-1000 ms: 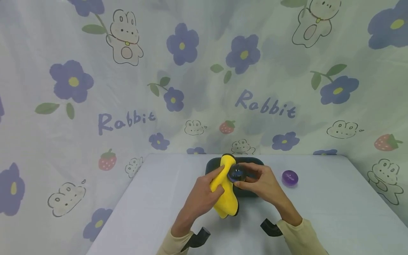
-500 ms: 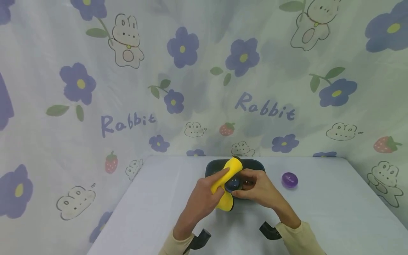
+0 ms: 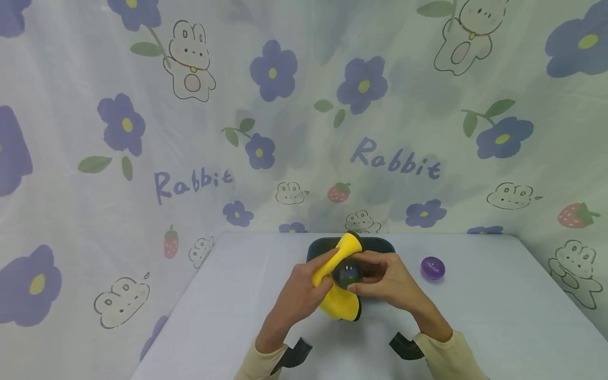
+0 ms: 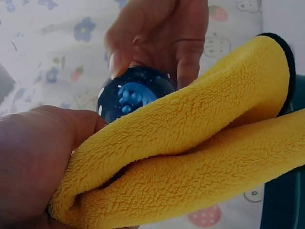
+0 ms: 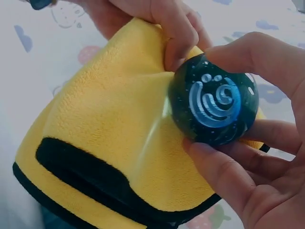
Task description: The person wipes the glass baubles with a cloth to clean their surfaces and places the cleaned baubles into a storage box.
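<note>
The dark glossy ball (image 5: 212,107) sits within the curled fingers of the right hand (image 3: 388,275), right of centre in the right wrist view, with one digit over its upper edge, another at its lower left edge and more fingers at its lower right. A swirling blue-white design faces that camera. The ball's left side lies against the yellow cloth (image 5: 109,95), which the left hand (image 3: 304,293) grips in a fold; in the left wrist view, the fold runs from the hand at lower left toward the upper right, covering the ball's lower part and hiding some of the left fingers. In the head view, ball and cloth are low in the frame, just right of centre, in front of the dark tray (image 3: 382,244). Compared with a second ago, the ball is lower and slightly farther left there, and the cloth's upper end, upright then, now leans right above it. The purple ball (image 3: 433,268), to the right on the white table (image 3: 228,316), lies in nearly the same spot as before.
</note>
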A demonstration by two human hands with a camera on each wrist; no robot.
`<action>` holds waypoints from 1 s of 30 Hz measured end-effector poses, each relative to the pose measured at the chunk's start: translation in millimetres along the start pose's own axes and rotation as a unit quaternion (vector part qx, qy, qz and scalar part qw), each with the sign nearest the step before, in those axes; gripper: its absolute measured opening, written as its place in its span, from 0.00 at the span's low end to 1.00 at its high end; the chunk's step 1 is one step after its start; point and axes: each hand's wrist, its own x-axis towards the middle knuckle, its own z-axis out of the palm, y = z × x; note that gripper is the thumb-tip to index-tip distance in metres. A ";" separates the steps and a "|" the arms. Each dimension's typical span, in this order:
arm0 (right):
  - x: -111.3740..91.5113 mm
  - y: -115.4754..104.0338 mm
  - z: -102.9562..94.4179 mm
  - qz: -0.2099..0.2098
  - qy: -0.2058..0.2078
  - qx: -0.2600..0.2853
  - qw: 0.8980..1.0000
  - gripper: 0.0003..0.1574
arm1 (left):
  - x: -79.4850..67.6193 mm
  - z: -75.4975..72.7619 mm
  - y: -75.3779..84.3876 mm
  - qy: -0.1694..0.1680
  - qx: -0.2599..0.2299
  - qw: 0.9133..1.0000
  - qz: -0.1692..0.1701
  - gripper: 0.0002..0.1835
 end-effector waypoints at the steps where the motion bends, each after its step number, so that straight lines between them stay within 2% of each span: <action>1: 0.0 -0.2 0.2 -0.002 0.002 0.001 1.000 0.36 | -0.1 0.1 -0.5 -0.002 -0.006 1.000 -0.004 0.30; 16: 3.8 3.9 1.2 0.004 0.073 -0.014 0.997 0.34 | 0.1 -1.3 -1.9 -0.046 -0.035 0.997 -0.059 0.34; 23: 3.9 5.1 -0.3 0.051 0.104 -0.021 0.993 0.35 | -2.2 -2.2 2.1 -0.044 -0.028 0.997 -0.063 0.34; 30: 4.5 6.8 -1.8 0.068 0.101 -0.029 0.992 0.35 | -4.1 -2.9 7.8 -0.032 -0.016 0.998 -0.058 0.33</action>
